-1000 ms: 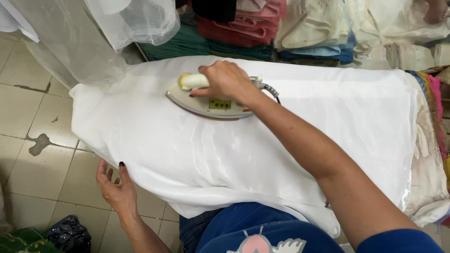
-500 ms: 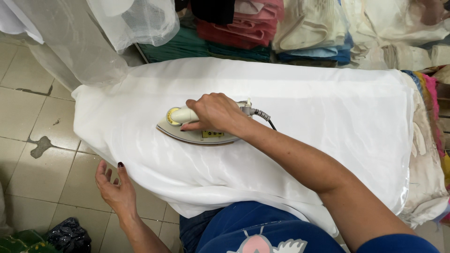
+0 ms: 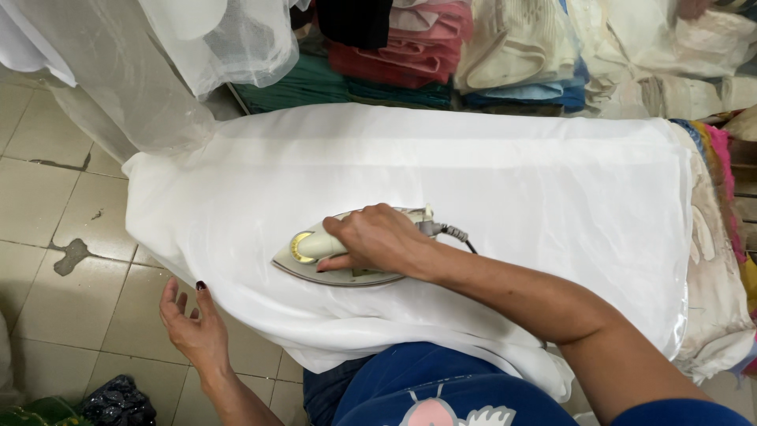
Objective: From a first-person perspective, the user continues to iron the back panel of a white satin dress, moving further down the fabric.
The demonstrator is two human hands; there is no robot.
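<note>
Nearest the camera, the left hand (image 3: 193, 327) is hanging open below the desk edge, fingers loosely spread and thumb up against the draped hem of the white cloth (image 3: 410, 173), steadying it rather than pinching it. Just beyond, the right hand (image 3: 378, 241) is wrapping shut around the pale handle of the iron (image 3: 335, 264), knuckles up, with the cord (image 3: 453, 234) trailing off behind the wrist. Over the last second the iron has been travelling from the far middle of the cloth toward the person and to the left, so it is now sitting close to the near edge with its pointed nose aiming left; by my reading that means one pass across the panel is nearly running out of fabric, and the near strip is the part getting pressed. The cloth itself is looking thin and slightly shiny, lying mostly flat over the desk, with soft folds where it is falling over the left end and the near side toward the tiled floor (image 3: 47, 213). Farther off, sheer white fabric (image 3: 181, 63) is hanging at the upper left, and stacks of folded fabric (image 3: 410, 55) in red, green, blue and cream are lining the back.
</note>
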